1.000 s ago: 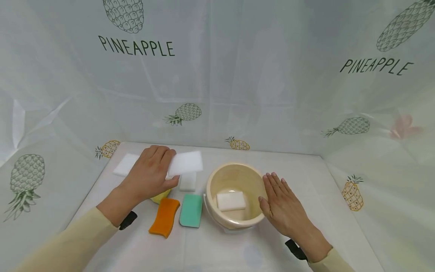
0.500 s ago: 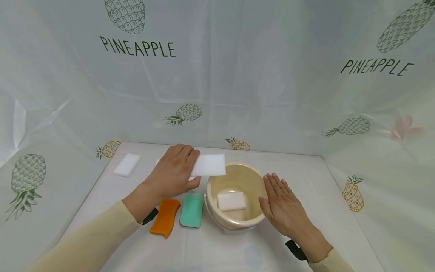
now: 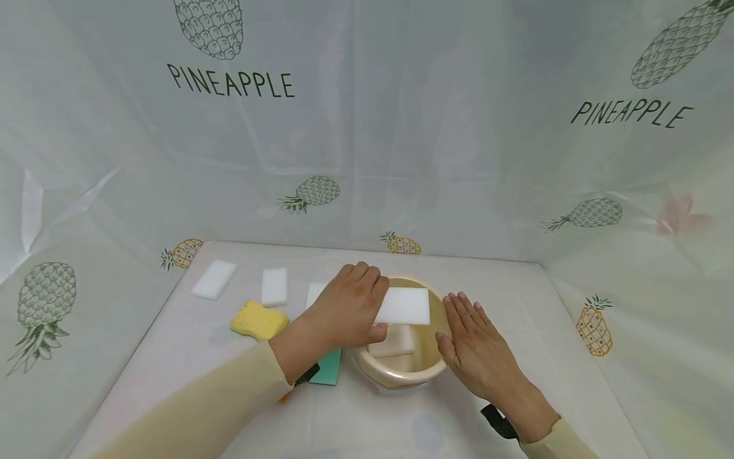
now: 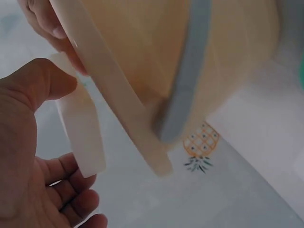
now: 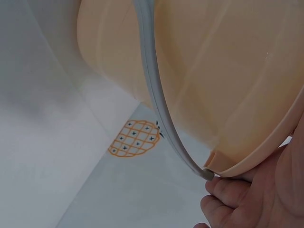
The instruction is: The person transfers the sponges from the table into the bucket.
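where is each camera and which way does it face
Head: worn there, facing forward and down at the bucket; left hand, right hand and sleeves show.
Left wrist: worn there, facing the bucket's rim and gray handle; thumb and fingers hold a white sponge, likely right-hand fingers top left.
Right wrist: worn there, facing the bucket's outside; right hand partly shows.
Shared by both wrist views: bucket and handle.

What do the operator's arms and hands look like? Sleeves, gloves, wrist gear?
Left hand and right hand: bare, no gloves. Plain pale-yellow sleeves: left sleeve, right sleeve. Black wrist gear: left piece, right piece.
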Available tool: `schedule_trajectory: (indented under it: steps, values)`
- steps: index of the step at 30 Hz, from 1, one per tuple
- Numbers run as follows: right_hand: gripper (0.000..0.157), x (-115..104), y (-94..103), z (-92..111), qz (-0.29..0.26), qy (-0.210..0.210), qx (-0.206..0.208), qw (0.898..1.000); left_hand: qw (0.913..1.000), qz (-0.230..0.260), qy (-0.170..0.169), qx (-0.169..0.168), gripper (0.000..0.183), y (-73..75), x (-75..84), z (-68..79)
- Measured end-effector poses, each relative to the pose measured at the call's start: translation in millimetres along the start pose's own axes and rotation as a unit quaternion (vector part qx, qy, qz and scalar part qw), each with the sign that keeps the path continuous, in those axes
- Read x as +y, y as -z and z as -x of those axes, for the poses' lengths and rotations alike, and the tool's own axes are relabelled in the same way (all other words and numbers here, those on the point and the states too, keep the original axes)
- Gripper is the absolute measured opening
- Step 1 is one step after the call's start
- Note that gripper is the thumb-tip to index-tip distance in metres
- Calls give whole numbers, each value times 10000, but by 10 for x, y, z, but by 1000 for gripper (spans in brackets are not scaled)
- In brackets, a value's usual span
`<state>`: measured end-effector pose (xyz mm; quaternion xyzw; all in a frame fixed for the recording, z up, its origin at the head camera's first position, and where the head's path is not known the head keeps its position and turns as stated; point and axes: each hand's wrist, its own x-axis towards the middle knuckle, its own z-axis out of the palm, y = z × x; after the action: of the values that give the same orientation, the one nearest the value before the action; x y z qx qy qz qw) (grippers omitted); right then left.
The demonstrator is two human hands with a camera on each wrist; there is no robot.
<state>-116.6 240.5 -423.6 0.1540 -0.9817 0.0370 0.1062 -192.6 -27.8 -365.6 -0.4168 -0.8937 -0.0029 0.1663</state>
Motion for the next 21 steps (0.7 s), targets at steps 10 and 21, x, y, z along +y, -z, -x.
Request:
schedule_trajectory:
  steps: [10,21]
  values:
    - [66,4,2,2,56,38,90,9999,9992,-185,42,-350,55,-143,139,-90]
    - [65,24,-31,17,65,106,237,9996,9950,-254,65,-967,59,-250,151,-109]
